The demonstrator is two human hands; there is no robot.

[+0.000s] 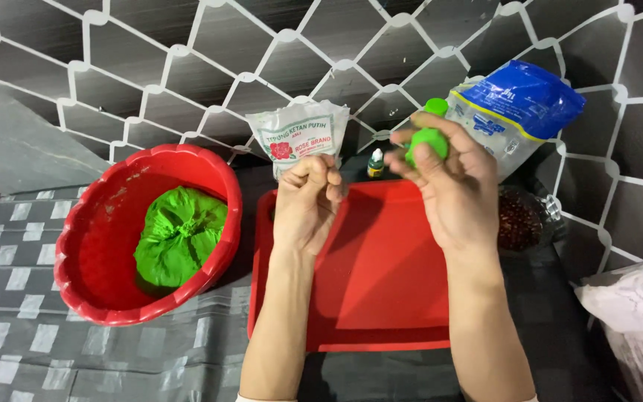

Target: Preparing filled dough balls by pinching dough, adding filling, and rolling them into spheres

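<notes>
Right hand (452,186) pinching green dough ball (427,143), grip closed round it; left hand (308,201) fisted, contents unclear; risking squashing or dropping onto red tray (381,298).

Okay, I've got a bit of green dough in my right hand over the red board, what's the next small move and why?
Probably bring the left hand across to the green dough piece and round it between both hands. The right hand pinches it only at the fingertips, the left is closed and apart from it, and the red board below lies bare.
</notes>
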